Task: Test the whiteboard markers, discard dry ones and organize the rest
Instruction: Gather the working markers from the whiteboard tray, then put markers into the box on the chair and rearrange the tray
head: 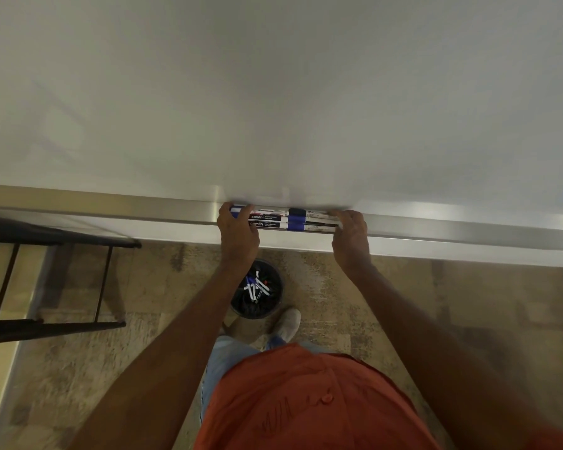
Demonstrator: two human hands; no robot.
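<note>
Several whiteboard markers with blue and black caps lie side by side, end to end, in the metal tray under the whiteboard. My left hand presses against the left ends of the markers. At the right ends my right hand does the same, so the markers are squeezed between both hands. Below, on the floor, a black bin holds several more markers.
A dark metal rack or chair frame stands on the floor at the left. My shoe is right beside the bin. The tray runs on to the left and right of the markers.
</note>
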